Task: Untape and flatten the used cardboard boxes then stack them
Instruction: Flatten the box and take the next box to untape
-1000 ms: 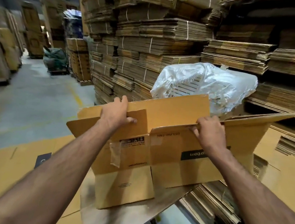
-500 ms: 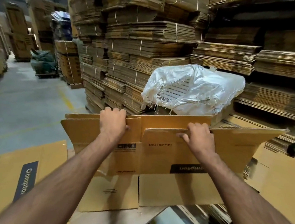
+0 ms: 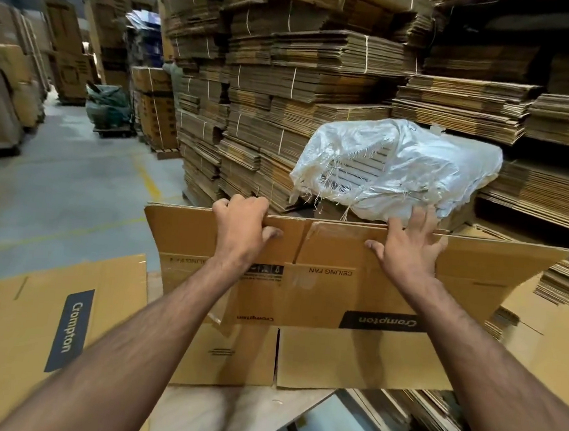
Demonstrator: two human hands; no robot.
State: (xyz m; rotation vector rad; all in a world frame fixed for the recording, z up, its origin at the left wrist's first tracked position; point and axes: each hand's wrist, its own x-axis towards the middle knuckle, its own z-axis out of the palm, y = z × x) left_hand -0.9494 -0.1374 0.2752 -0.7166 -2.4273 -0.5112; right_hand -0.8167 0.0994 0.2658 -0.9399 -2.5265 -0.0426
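Note:
A brown ceiling-fan cardboard box [image 3: 331,298] lies nearly flat in front of me, its far flaps folded out and its printing upside down. My left hand [image 3: 240,228] curls over the far edge of the left flap and grips it. My right hand [image 3: 407,250] presses on the right flap near the far edge, fingers spread and partly over the edge. A strip of clear tape [image 3: 219,316] hangs loose on the box face below my left wrist.
A flattened box [image 3: 44,314] with a dark logo lies at my left. Tall stacks of tied flat cardboard [image 3: 305,79] rise just behind the box, with a white woven sack [image 3: 397,170] on a low stack. Open concrete floor [image 3: 54,195] stretches left.
The box has been pushed down from half open to nearly flat. Both hands moved forward and down with the flaps, and my right fingers have spread out.

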